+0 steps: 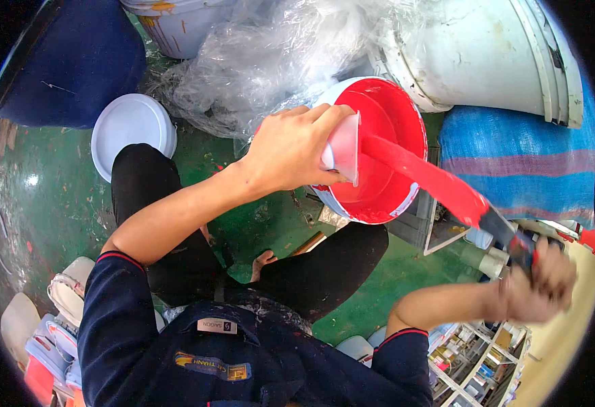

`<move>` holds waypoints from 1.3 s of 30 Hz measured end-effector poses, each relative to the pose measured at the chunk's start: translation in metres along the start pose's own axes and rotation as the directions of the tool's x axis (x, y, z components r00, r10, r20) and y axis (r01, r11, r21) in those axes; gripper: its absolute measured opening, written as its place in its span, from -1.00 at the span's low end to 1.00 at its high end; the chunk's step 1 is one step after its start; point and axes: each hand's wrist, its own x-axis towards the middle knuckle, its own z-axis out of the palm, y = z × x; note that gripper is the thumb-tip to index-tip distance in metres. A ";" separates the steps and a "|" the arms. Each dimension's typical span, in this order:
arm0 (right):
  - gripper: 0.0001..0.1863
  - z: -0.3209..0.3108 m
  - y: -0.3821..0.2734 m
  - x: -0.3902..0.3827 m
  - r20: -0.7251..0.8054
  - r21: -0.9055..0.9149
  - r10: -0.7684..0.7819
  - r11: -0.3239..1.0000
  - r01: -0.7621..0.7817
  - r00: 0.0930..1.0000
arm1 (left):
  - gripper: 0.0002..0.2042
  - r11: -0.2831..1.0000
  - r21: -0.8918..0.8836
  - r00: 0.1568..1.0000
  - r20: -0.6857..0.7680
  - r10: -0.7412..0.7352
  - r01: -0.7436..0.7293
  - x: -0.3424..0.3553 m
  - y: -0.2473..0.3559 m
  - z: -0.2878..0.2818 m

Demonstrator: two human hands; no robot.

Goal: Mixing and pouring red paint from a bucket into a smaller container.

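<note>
I have the left grip (290,149) wrapped around a translucent plastic cup (342,154), fingers along its far side and the cup tipped over so that its mouth faces right. The cup is at the left part of a round bucket (409,119), whose inside is coated in wet red paint; red shows through the cup's wall as well.

My right grip (538,285) is blurred in the feed, but I can see it closed around the dark handle of a long flat spatula (440,186). The blade is covered in red for most of its length and slants from the right, near side across the bucket's rim toward the far left. Its end lies at the cup's mouth; I can't tell from here whether the two touch.

Just beyond the bucket I see crumpled clear plastic sheeting (270,57), with a big white bucket (480,57) lying tilted at the far right. Near that, on the right, is a blue woven sack (514,159) with a purple stripe. To the left, a round white lid (131,125) sits beside the knee, and a dark blue barrel (80,68) stands at the far left on the green floor (60,183).
</note>
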 end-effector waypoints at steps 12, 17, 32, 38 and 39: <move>-0.68 0.108 0.159 -0.134 0.247 0.585 0.433 0.646 -0.490 0.867 | -0.28 0.999 0.034 1.000 0.018 0.005 -0.006 -0.001 0.007 0.001; -0.67 0.048 0.131 -0.042 0.255 0.575 0.536 0.585 -0.572 0.805 | -0.29 1.000 0.002 1.000 -0.008 0.012 -0.012 0.000 0.005 0.001; -0.73 0.030 0.034 -0.066 -0.002 0.518 0.322 0.810 -0.275 0.947 | -0.29 0.999 0.025 0.999 -0.016 0.030 -0.030 0.001 0.002 0.005; -0.61 0.108 0.172 -0.106 0.143 0.487 0.736 0.530 -0.694 0.662 | -0.30 0.999 0.026 0.999 -0.013 0.035 -0.035 -0.001 0.009 0.007; -0.59 0.102 0.178 -0.095 0.112 0.520 0.771 0.492 -0.698 0.627 | -0.31 0.999 0.031 1.000 -0.012 0.025 -0.025 -0.001 0.011 0.006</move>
